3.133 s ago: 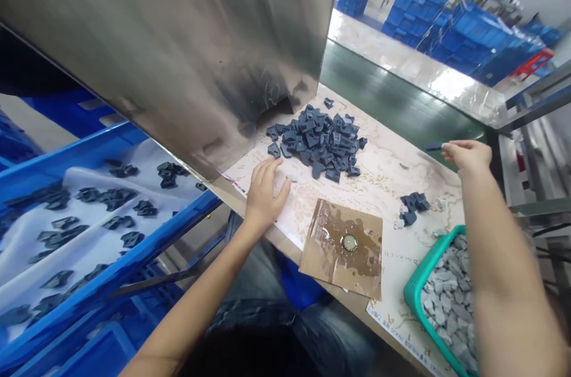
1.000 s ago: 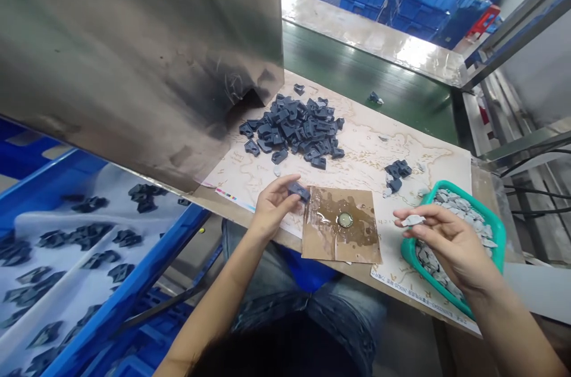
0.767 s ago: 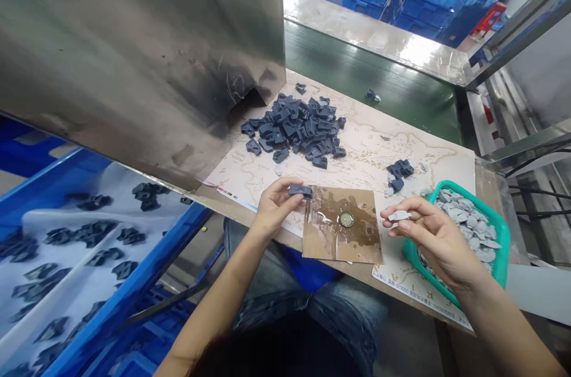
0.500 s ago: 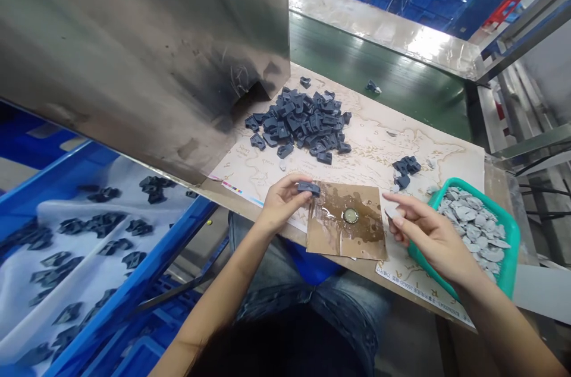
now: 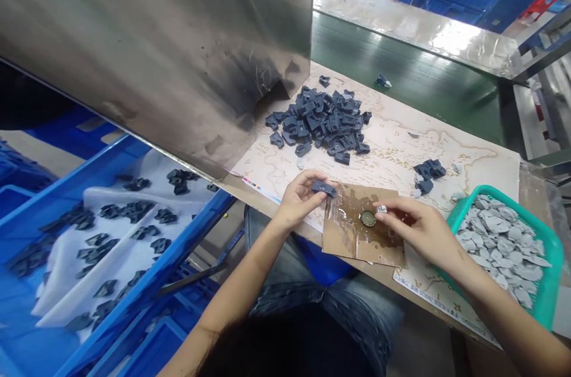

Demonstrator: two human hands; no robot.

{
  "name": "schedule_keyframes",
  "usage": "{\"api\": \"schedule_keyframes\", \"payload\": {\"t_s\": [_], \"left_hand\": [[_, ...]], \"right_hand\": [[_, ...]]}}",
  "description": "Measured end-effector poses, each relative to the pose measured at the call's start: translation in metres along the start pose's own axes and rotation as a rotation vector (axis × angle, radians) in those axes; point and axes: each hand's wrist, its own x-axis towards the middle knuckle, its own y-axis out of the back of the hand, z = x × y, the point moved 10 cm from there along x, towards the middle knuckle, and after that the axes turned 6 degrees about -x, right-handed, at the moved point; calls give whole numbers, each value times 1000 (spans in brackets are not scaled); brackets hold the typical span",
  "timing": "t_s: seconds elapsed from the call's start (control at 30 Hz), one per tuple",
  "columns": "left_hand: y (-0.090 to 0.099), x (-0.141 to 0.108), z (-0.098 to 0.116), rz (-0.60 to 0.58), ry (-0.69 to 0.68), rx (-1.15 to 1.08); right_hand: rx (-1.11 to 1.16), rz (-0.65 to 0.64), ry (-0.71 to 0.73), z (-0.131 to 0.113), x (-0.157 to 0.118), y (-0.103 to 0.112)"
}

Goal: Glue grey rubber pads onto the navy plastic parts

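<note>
My left hand [image 5: 303,198] is closed on a dark blue-grey plastic part [image 5: 323,188], at the left edge of a wet cardboard square [image 5: 343,240]. In my right hand [image 5: 413,222], a small light grey piece [image 5: 381,210] is pinched between thumb and fingers, just above and right of a small round cap [image 5: 368,219] with liquid in it. That cap stands on the cardboard, which is stained and glossy around it. A pile of similar dark parts [image 5: 328,118] lies beyond on the map-printed sheet [image 5: 383,145].
At right stands a green basket [image 5: 555,264] of grey pieces. A few dark parts [image 5: 429,172] lie near it. A metal panel [image 5: 178,56] rises at left, above a blue crate [image 5: 147,282] with dark parts on white cloth. A green conveyor belt [image 5: 428,77] runs behind.
My right hand has moved left with the light grey piece, from the cardboard's right edge to beside the round cap. My left hand still holds the dark part. The view has shifted slightly.
</note>
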Motion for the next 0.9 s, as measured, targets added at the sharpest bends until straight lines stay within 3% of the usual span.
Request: {"api": "schedule_keyframes", "payload": {"t_s": [0.33, 0.7, 0.9], "left_hand": [[-1, 0, -2, 8, 11, 46], [-2, 0, -3, 5, 36, 65], [-1, 0, -2, 17, 27, 72]], "right_hand": [[-32, -115, -13, 6, 5, -24], [-111, -116, 61, -1, 7, -29], [77, -85, -7, 6, 7, -21]]}}
